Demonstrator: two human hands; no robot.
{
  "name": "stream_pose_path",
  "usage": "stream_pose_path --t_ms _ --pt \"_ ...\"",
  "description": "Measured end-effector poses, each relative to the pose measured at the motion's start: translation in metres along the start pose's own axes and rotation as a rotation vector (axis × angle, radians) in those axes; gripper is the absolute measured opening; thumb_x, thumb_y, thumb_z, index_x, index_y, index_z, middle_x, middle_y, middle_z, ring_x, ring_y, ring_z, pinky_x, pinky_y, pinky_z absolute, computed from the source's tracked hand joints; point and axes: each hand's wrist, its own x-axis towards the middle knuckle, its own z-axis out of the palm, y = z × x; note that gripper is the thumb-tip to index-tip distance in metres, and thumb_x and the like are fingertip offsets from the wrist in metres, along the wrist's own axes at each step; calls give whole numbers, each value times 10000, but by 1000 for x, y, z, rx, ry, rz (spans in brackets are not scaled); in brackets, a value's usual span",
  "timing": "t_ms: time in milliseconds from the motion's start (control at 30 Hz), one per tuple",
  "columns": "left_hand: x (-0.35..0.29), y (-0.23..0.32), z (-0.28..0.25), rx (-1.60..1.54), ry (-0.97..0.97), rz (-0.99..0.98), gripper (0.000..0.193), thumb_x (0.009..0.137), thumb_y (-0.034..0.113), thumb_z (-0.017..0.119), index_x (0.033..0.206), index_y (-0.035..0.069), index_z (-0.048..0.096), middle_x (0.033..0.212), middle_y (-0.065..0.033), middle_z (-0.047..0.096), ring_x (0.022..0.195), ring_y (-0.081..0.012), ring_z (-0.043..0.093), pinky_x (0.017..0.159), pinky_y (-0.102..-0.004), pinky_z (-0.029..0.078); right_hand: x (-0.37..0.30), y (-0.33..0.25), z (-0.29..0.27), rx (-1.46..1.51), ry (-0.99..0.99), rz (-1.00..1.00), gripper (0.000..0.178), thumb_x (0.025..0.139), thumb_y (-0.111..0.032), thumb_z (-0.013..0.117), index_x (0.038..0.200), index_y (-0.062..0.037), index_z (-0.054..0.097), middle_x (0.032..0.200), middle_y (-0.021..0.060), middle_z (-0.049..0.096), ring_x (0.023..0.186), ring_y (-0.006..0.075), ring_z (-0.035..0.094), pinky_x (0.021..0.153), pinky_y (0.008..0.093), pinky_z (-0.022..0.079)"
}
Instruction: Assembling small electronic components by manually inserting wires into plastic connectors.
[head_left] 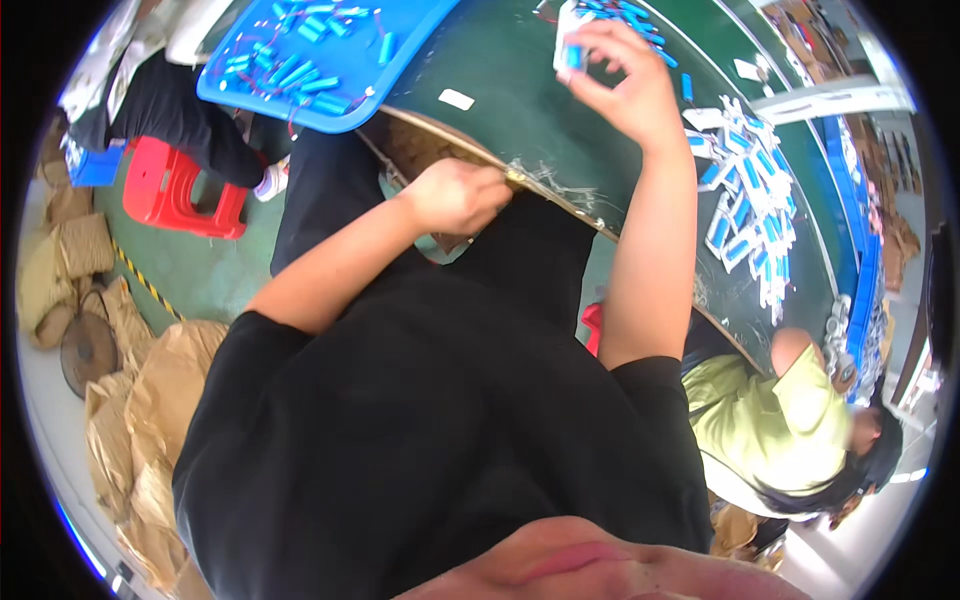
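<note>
Above the far side of the green table (pixel 500 100), my right hand (pixel 630 85) pinches a white plastic case with a blue cylindrical battery (pixel 574 56) in it. Its fingers curl round the near side of the case. At the table's near edge, my left hand (pixel 460 197) is closed, its fingertips by the edge above my lap. Whatever it may hold is hidden. Loose blue batteries (pixel 640 25) lie just beyond my right hand. A heap of white cases with blue batteries (pixel 745 195) covers the table to the right of my right forearm.
A blue tray (pixel 350 122) of wired blue batteries sits at the far left. A white label-like piece (pixel 457 99) and clear scraps (pixel 560 185) lie on the table. A co-worker in a yellow-green shirt (pixel 770 420) sits at right. A red stool (pixel 150 190) stands left.
</note>
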Motion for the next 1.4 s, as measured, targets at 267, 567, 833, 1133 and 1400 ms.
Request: stream_pose_path --t_ms 267,567,833,1133,1400 --pt "133 -18 -146 194 442 3 174 788 -33 586 936 33 650 873 -119 661 747 -330 663 662 -399 556 -56 76 -96 -859 992 374 418 768 -216 813 1128 -11 758 1211 210 588 1176 410 516 989 508 439" --pt "135 -223 -136 668 -131 -554 348 896 158 663 1237 142 728 1284 -127 660 1232 -327 639 1011 -483 547 -48 97 -88 -413 1013 341 239 806 -187 738 997 -46 760 871 145 743 846 313 714 822 424 560" --pt "131 -238 -117 669 -73 -502 272 905 138 651 1163 94 723 1281 -140 659 1233 -352 618 1022 -474 534 -31 78 -26 -450 31 724 423 780 -378 841 1134 -159 769 1042 117 769 1006 325 736 884 453 587" --pt "101 -268 -128 641 -42 -560 302 849 137 706 1146 112 752 1132 -176 718 1074 -382 700 939 -474 558 -12 69 -32 -301 388 476 238 770 -260 743 898 -67 797 789 124 743 767 329 733 748 399 584" --pt "144 -114 -173 410 394 -686 175 833 165 670 929 23 704 873 -218 725 820 -391 727 763 -452 574 -15 75 -37 -127 717 385 196 937 -149 781 1063 0 763 840 16 749 725 73 669 710 233 542"
